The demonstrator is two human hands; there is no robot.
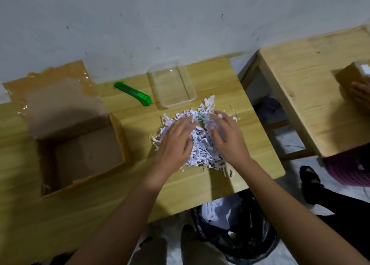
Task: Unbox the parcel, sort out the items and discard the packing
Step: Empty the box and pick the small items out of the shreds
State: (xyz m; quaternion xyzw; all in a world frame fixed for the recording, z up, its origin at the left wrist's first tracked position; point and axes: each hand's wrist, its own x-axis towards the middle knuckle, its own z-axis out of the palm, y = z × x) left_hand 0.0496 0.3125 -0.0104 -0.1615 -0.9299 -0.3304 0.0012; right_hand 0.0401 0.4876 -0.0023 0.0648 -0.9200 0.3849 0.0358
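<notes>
I see white shredded paper (200, 144) flecked with black print, a bright green utility knife (133, 93), a plain brown cardboard box (80, 140), and a pale wood-grain table (180, 186).

Pale wooden table (200, 186), smooth with a soft sheen and fine straight grain. Open brown cardboard box (80, 144), matt inside, its flaps glinting with glossy clear tape. Heap of white shredded paper (200, 144), thin, crinkly and dull. Green plastic utility knife (133, 93), shiny. Clear rectangular plastic tray (172, 84), glassy smooth.
</notes>
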